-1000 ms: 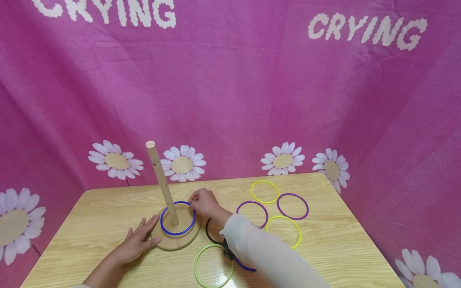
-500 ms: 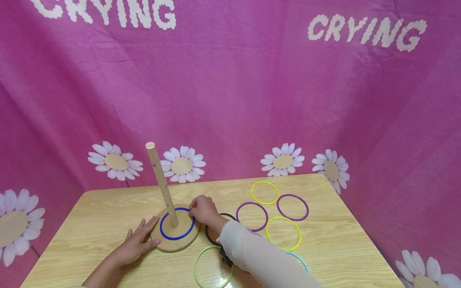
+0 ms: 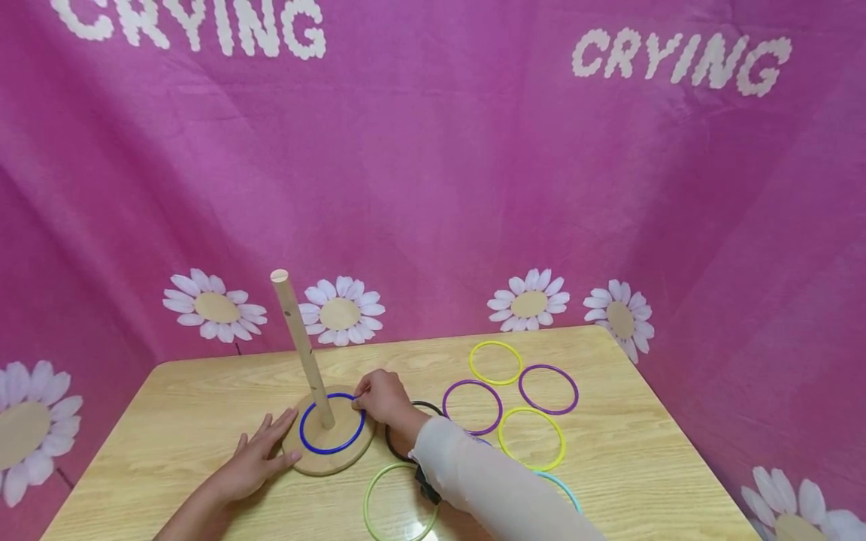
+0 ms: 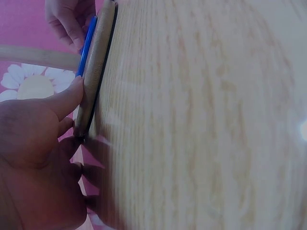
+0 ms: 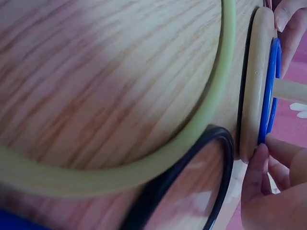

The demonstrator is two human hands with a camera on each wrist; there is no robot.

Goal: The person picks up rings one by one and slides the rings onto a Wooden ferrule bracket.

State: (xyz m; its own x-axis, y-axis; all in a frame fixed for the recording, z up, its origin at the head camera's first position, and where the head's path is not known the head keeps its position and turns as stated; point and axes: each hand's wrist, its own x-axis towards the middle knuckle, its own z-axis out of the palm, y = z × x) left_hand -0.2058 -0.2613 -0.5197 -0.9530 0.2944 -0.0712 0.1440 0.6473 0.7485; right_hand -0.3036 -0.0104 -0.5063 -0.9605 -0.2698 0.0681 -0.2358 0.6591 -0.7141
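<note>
A wooden peg [image 3: 298, 348] stands on a round wooden base [image 3: 329, 456] on the table. A blue ring [image 3: 311, 447] lies flat on the base around the peg. My right hand [image 3: 383, 397] pinches the ring's right edge, its fingertips [image 5: 261, 153] on the blue ring [image 5: 272, 76] at the base [image 5: 256, 72] rim. My left hand [image 3: 256, 454] lies flat with straight fingers against the base's left edge; its fingers [image 4: 64, 98] touch the base [image 4: 98, 57].
Loose rings lie right of the base: a black ring [image 3: 391, 442], a light green ring [image 3: 368, 500], two purple rings [image 3: 449, 393] [image 3: 549, 389], two yellow rings [image 3: 496, 361] [image 3: 531, 438] and a light blue ring [image 3: 568, 492]. A pink daisy cloth [image 3: 433, 188] hangs behind the table [image 3: 169, 406].
The blue ring came down from a tilt at the peg to lie flat on the base. My right hand lowered with it. The left hand stayed put.
</note>
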